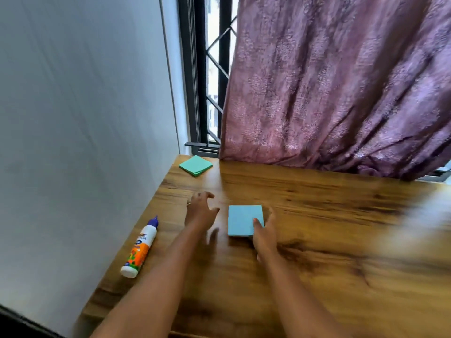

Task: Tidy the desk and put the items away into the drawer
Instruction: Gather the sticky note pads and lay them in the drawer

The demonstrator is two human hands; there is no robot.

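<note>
Two bare forearms (151, 276) extend from the near edge across a wooden desk (317, 264). Near the desk's left edge, a white glue bottle (140, 250) with an orange label lies on its side, purple cap pointing far. Just right of it and farther in, the left hand (200, 212) hovers with its fingers spread and loosely curved, grasping nothing; a ring (188, 204) shows on one finger. To its right, apart from it, the right hand (264, 234) grasps a blue sticky-note pad (244, 219), thumb on the pad's top face at the near right corner, fingers along its right side. A shadow lies below the pad's near edge; whether it is lifted off the desk cannot be told. A green sticky-note pad (196, 165) rests flat at the far left corner. Behind the desk's far edge hang a purple curtain (341, 81) and, left of it, a dark window grille (217, 69); a pale wall (80, 93) bounds the left side. The right of the desk is motion-blurred.
</note>
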